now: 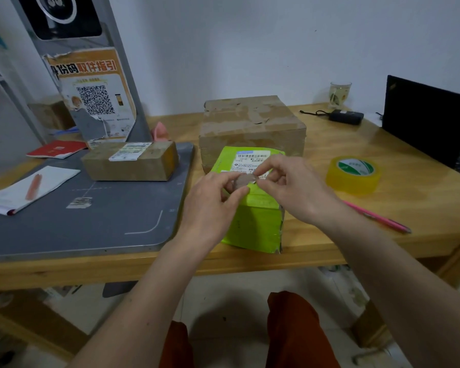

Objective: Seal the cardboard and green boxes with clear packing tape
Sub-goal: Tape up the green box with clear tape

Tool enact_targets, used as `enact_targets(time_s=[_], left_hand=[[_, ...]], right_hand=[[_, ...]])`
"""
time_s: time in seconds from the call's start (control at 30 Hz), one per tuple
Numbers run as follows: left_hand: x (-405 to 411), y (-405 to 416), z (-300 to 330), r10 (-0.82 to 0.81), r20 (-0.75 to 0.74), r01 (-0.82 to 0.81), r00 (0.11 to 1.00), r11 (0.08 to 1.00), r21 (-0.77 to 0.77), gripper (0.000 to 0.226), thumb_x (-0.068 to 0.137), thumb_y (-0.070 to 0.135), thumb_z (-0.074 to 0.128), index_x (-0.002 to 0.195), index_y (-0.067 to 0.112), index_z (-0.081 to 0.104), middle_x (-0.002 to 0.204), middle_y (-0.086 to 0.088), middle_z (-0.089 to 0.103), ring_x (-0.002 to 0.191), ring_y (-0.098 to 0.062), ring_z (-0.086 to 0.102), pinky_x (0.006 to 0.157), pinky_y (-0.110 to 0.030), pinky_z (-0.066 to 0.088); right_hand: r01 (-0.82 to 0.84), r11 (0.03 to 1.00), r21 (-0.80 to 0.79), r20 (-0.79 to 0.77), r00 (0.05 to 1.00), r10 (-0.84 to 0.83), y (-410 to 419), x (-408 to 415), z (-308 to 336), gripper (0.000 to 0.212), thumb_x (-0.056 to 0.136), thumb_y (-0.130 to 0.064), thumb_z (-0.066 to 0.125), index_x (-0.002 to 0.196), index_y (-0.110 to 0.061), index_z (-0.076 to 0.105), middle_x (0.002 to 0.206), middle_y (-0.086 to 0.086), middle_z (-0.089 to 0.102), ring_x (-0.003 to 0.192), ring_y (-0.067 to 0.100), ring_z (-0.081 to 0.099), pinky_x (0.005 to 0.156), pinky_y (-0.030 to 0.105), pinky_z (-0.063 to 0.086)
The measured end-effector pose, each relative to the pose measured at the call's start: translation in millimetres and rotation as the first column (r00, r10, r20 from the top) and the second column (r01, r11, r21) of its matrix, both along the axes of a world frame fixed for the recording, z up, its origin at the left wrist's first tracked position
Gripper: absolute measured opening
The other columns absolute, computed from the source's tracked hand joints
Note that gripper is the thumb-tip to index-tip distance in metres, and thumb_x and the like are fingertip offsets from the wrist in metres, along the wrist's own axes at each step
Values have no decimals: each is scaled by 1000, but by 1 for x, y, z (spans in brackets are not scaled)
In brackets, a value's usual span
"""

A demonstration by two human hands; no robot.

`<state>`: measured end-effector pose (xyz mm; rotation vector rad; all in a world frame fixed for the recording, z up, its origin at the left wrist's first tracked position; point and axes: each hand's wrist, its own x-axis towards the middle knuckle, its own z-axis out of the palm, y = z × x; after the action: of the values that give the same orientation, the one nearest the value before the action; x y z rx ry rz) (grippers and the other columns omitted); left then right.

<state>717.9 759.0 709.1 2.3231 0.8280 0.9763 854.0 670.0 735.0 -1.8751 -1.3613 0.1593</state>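
Note:
A bright green box (252, 224) with a white shipping label stands near the table's front edge. Directly behind it sits a large worn cardboard box (252, 123). Above the green box's top, my left hand (210, 200) and my right hand (292, 184) both pinch a small crumpled brownish scrap of tape (243, 180) between fingertips. A roll of clear packing tape (353, 175) with a green and white core lies flat on the table to the right, apart from both hands. A smaller cardboard box (130, 160) with a label rests on the grey platform at left.
A grey scale platform (85, 216) covers the table's left part, with a notepad and orange pen (32, 187) on it. A pink pen (375, 216) lies right of the green box. A black laptop (430, 120), a charger (345, 116) and a glass (340, 94) stand at the back right.

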Motion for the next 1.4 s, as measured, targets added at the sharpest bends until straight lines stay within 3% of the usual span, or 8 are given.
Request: enact_targets(time_s=[0.17,0.43,0.5,0.6,1.07,1.13,1.27,1.4], left_hand=[[7,3,0,39,-165,-36,986,999,20,27,98,38,51,107,20,69,100,2,44,108,-20,40,93,-30,35],[24,15,18,-14,-455,10,890,1000,-11,29,102,28,44,86,19,66,111,-10,52,116,-30,41,95,-35,33],[24,20,25,-65,-443,40,894,997,-66,32,98,26,53,67,24,58,94,-9,56,104,-29,49,79,-32,35],[18,22,36,-141,-326,82,935,979,-188,15,90,18,68,78,13,74,78,-3,66,79,-16,57,66,-29,40],[26,18,39,-62,-335,31,940,995,-98,13,83,21,76,71,25,72,72,11,65,85,-15,65,82,-40,53],[25,16,29,0,-247,-9,969,999,-36,16,83,19,74,70,26,69,75,10,64,82,-16,64,80,-39,52],[4,-6,-17,39,71,-64,997,917,394,17,93,19,59,92,10,74,91,-4,72,87,-25,66,80,-30,48],[-5,-19,-49,-24,-81,62,996,858,511,38,97,25,50,123,1,66,127,-12,65,121,-24,60,106,-44,44]], right_hand=[[60,993,-100,87,995,-51,0,-2,6,13,91,-21,61,89,-19,74,69,-10,62,66,5,55,60,25,39],[81,984,-160,145,988,-58,3,-3,9,15,91,-17,59,89,-16,74,68,-10,57,78,16,55,72,32,46],[88,985,-151,125,990,-70,5,-2,7,15,92,-16,59,96,-17,73,64,-15,46,77,13,49,70,29,41],[102,986,-133,111,990,-88,7,-2,4,15,91,-13,60,99,-18,71,68,-17,46,80,12,51,73,30,44],[112,989,-100,80,991,-104,4,-5,-1,17,89,-6,59,90,-18,71,66,-15,53,76,11,54,70,29,44],[121,990,-73,73,991,-116,5,-6,-3,16,89,-6,59,87,-18,70,69,-14,55,77,11,56,72,31,47],[141,990,-16,57,988,-140,5,-6,-10,18,88,-3,60,81,-19,66,71,-14,56,71,7,54,70,29,48],[153,988,29,66,986,-154,8,-5,-16,21,88,-2,57,83,-21,65,72,-18,51,75,6,52,69,23,44]])
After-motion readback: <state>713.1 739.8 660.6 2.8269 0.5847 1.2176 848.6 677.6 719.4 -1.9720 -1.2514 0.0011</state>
